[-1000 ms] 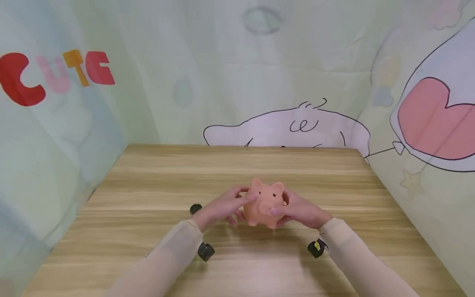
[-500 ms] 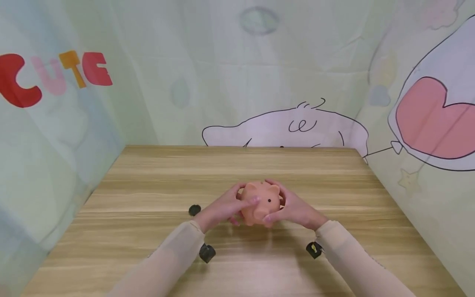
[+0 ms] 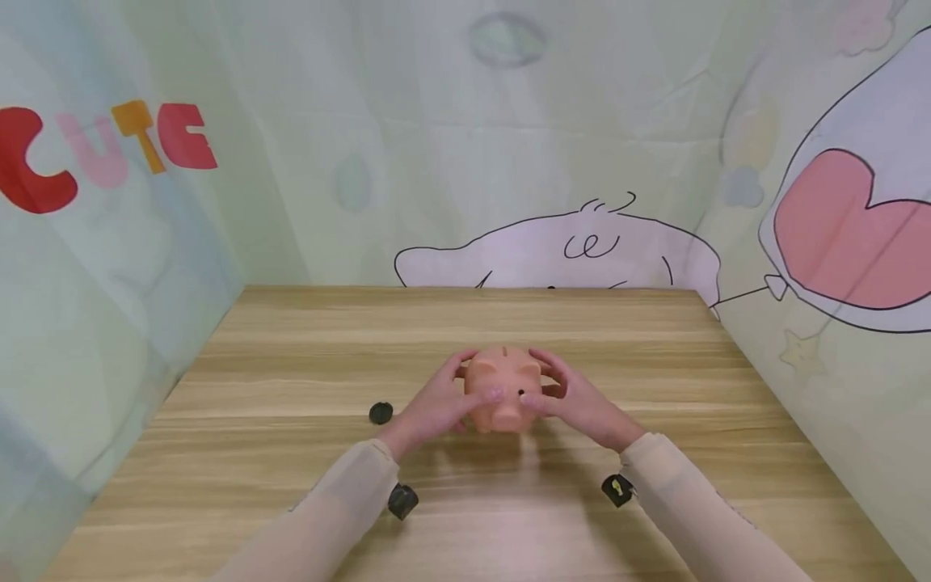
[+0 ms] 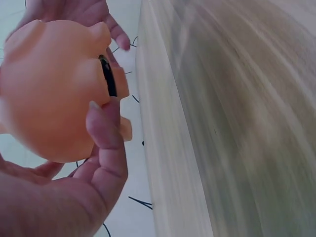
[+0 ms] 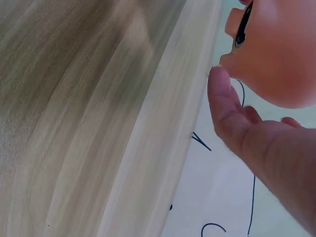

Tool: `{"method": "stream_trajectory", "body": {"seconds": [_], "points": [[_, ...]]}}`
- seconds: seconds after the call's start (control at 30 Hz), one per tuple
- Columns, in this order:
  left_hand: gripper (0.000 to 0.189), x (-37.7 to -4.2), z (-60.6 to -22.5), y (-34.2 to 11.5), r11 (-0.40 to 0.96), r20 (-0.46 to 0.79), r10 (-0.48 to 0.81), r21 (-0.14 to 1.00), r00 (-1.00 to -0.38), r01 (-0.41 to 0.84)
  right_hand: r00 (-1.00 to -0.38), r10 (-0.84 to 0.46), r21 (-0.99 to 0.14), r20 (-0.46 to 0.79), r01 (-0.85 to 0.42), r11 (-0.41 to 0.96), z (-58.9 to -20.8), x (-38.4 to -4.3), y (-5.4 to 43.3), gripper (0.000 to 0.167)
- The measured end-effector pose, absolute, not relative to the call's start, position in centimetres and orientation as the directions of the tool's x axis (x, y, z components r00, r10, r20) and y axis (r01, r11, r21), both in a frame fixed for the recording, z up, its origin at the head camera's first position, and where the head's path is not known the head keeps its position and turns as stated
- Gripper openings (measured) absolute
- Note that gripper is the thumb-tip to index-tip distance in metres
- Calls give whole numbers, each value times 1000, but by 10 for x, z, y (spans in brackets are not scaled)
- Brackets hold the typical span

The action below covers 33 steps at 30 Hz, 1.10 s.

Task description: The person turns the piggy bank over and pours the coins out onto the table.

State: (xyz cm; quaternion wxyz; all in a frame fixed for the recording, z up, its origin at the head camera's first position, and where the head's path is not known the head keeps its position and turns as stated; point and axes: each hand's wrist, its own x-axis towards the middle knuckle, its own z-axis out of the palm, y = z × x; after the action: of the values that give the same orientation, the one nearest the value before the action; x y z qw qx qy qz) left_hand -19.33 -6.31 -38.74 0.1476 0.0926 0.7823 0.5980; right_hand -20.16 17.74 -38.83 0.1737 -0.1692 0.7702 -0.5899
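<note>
A pink pig bank (image 3: 503, 373) is up in the air over the middle of the counter (image 3: 327, 347), with its snout (image 3: 507, 419) facing the person. The slot (image 3: 505, 352) is on top, and a dark spot (image 4: 108, 79) shows on its belly; I can't tell if that is a hole or a plug. Holding the pig steady looks like the step right now, and the way to do it well is to squeeze evenly from both sides. The pig looks smooth and round, so it might slip if one side lets go. Fingertips should keep off the dark spot and not push hard on the little legs. The left hand (image 3: 435, 406) grips one side, its thumb on the face and one finger curled underneath by the belly. The right hand (image 3: 585, 412) grips the other side, its thumb near an eye and its other fingers reaching round the back, with one tip by a leg. Both arms come in from the near side and lean toward each other. A small black disc (image 3: 381, 413) lies on the counter near the left wrist, well apart from the pig.
</note>
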Motion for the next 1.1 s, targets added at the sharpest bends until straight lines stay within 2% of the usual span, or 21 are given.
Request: {"method": "stream_trajectory", "body": {"seconds": [0.17,0.37,0.7,0.97,1.1], "points": [[86,-195,-387,-66,242,-83,327,970,-941,-2,-894,-435,-967,-106,-9,255,-386,-201,177,77],[87,-197,-388,-65,225,-88,348,974,-933,-8,-888,-439,-973,-140,42,225,-387,-201,178,79],[83,-198,-391,-67,158,-106,419,986,-902,-43,-893,-439,-985,-103,31,169,-395,-206,181,85],[82,-200,-391,-71,282,-135,424,959,-896,-11,-887,-457,-987,-69,-7,163,-398,-206,182,80],[83,-200,-392,-73,279,-135,421,960,-897,-14,-901,-429,-979,-69,-22,203,-396,-204,180,83]]}}
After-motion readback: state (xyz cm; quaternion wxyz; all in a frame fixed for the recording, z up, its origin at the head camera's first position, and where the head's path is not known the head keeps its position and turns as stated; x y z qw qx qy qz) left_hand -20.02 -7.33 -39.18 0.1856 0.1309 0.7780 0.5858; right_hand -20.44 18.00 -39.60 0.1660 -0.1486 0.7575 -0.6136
